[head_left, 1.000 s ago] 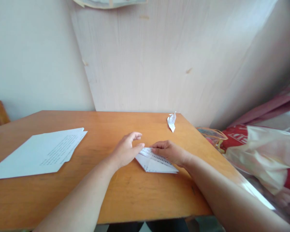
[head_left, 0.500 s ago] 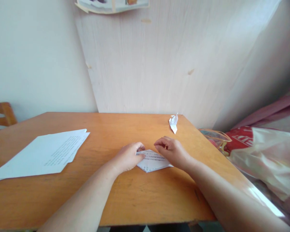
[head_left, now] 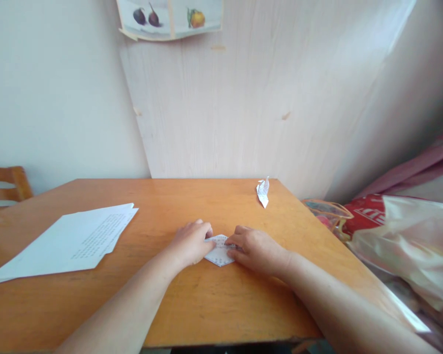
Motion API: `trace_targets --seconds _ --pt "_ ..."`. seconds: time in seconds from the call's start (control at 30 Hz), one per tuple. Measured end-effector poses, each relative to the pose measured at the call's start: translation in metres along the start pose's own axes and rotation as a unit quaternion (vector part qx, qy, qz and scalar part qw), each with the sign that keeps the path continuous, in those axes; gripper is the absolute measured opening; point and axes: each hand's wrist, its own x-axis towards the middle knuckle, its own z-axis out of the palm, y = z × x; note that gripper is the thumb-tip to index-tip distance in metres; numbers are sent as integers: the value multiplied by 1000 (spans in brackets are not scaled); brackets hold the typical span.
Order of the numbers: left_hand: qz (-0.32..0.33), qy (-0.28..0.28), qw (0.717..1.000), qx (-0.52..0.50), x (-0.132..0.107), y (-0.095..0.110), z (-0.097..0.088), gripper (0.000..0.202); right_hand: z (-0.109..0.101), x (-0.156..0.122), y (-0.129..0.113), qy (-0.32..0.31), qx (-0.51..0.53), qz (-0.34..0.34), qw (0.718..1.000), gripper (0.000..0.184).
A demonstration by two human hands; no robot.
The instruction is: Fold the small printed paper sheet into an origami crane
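Note:
A small folded sheet of printed paper [head_left: 219, 256] lies on the table in front of me, with a point toward me. My left hand [head_left: 194, 241] pinches its left corner, the thumb on top. From the right, my right hand [head_left: 256, 248] grips the paper, thumb and fingers on its upper face, and covers that corner. Farther back on the right stands a folded paper bird [head_left: 263, 192] made of printed paper, apart from both hands.
A stack of printed sheets [head_left: 70, 241] lies on the left of the wooden table [head_left: 192, 305]. A chair back [head_left: 20, 184] shows at the far left. Bags [head_left: 402, 241] crowd the right side beyond the table edge. A picture of fruit [head_left: 170, 19] hangs on the wall.
My right hand has come down from just above the paper onto its right part. My left hand keeps hold of the left corner. The camera view has tilted slightly upward.

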Motion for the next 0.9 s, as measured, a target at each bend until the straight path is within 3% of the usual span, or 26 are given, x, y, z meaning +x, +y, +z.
trace_targets --seconds 0.17,0.47,0.6,0.9 --pt "44 -14 998 -38 7 -2 -11 6 0 -1 0 -18 12 6 1000 18" --pt "84 -214 970 -84 0 12 -21 30 1 -3 1 -26 37 9 999 20" --pt "125 -242 961 -49 -9 9 -26 28 -1 -3 -1 -30 45 14 998 19" --pt "111 -250 960 -64 -13 7 -25 24 -3 -7 -7 4 48 47 998 16"
